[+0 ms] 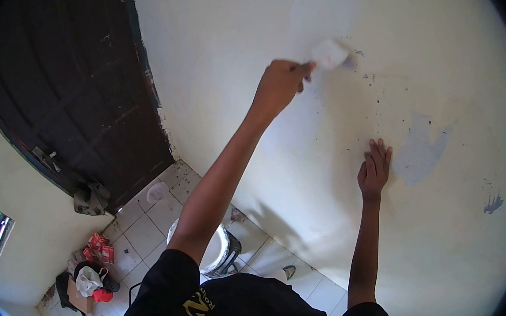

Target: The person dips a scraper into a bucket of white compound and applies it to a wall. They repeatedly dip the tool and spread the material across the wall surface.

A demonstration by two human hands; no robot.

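Up at the wall (239, 113), my left hand (282, 82) is closed round the handle of a pale, flat-headed tool (330, 54). Motion blurs the tool's head, which lies at the wall beside small dark chips; whether it is a brush or a scraper I cannot tell. Lower and to the right, my right hand (375, 165) rests with its fingers stretched upward against the wall and holds nothing. A grey-blue patch (420, 151) shows on the wall just right of that hand.
Below my left arm, a white bucket (216, 250) stands on the tiled floor (143, 233). A dark door (71, 71) is at the left. Red boxes (102, 247) and a white bag (88, 281) lie at the lower left. Another worn grey patch (493, 205) marks the wall at the far right.
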